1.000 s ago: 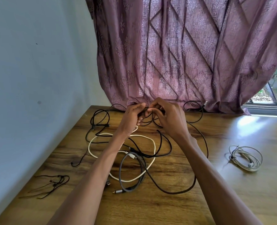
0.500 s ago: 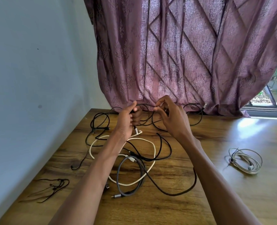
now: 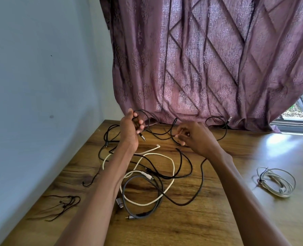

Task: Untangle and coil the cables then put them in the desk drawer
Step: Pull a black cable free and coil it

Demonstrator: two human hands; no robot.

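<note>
We see no brand, label or writing anywhere. Our left hand [image 3: 130, 129] is raised near the tabletop's [image 3: 218, 219] far edge, fingers curled round loops of a black cable [image 3: 166, 133], its metal plug hanging below the palm. Our right hand [image 3: 194, 134] pinches the same cable further along. Below, mid-tabletop, lie a white cable [image 3: 172, 167] and a grey cable [image 3: 141, 213] tangled with black ones. A tied pale coil [image 3: 275, 181] sits by the right edge, thin dark earphones [image 3: 63, 205] by the left edge.

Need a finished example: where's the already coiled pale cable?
Coiled pale cable lies on the desk at far right, apart from the tangle, beyond the right arm.
</note>
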